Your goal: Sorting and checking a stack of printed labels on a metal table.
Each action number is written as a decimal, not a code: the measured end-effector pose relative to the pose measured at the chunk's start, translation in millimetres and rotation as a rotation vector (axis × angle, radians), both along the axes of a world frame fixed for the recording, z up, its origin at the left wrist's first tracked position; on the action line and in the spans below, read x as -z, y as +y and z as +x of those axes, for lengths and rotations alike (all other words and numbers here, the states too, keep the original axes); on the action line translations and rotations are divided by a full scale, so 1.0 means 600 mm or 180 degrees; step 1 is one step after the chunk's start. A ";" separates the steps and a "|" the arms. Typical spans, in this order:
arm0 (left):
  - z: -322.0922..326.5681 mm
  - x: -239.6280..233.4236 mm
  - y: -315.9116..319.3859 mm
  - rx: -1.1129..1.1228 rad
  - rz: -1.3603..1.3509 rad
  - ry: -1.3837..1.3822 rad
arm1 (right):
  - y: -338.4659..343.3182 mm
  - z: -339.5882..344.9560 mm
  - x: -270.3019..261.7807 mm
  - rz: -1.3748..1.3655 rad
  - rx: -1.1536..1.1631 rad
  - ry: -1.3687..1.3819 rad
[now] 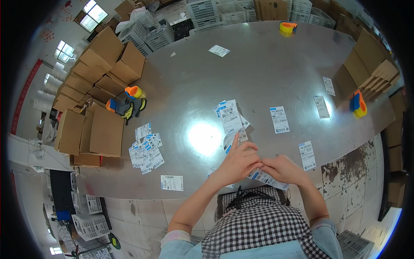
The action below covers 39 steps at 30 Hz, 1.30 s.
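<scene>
My left hand (237,162) reaches over the near edge of a metal table (258,74), its index finger raised towards a small heap of printed labels (230,116). Its thumb meets the fingertips of my right hand (281,168). Between them, at the table's near edge, a strip of printed labels (266,179) hangs in my fingers, partly covered by both hands. Single labels lie to the right, one (279,119) nearest and another (307,155) beyond my right hand. A pile of overlapping labels (147,153) is at the left, with one separate label (171,183) nearer the edge.
Open cardboard boxes (105,129) stand at the left beside gloves (131,108) and a tape dispenser (135,92). More tape dispensers are at the far edge (287,28) and right (358,104). Folded cardboard (372,61) stands far right. Plastic crates (203,13) are stacked behind the table.
</scene>
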State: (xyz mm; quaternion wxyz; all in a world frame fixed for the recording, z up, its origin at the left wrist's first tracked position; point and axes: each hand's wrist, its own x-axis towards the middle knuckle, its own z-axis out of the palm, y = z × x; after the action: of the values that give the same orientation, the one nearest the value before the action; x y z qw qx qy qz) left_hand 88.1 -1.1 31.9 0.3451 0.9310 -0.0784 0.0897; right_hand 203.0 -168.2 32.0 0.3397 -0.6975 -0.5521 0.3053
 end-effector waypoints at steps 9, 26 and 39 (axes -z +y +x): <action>0.000 0.003 0.013 -0.0008 -0.0759 0.0024 | -0.001 0.000 -0.009 0.0190 0.0165 0.0400; -0.002 0.020 0.062 -0.1705 0.0260 -0.1478 | 0.117 -0.088 0.282 -0.0524 -0.0325 0.0380; -0.031 0.010 0.058 -0.1876 0.0334 -0.1302 | 0.175 -0.261 0.371 0.1063 0.0515 -0.1257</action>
State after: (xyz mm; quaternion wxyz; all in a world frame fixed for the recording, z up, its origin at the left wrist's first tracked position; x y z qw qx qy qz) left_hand 69.4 33.7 25.6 0.2334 0.8929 0.1214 0.3655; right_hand 46.4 -63.5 -190.4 0.3590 -0.7197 -0.5929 0.0398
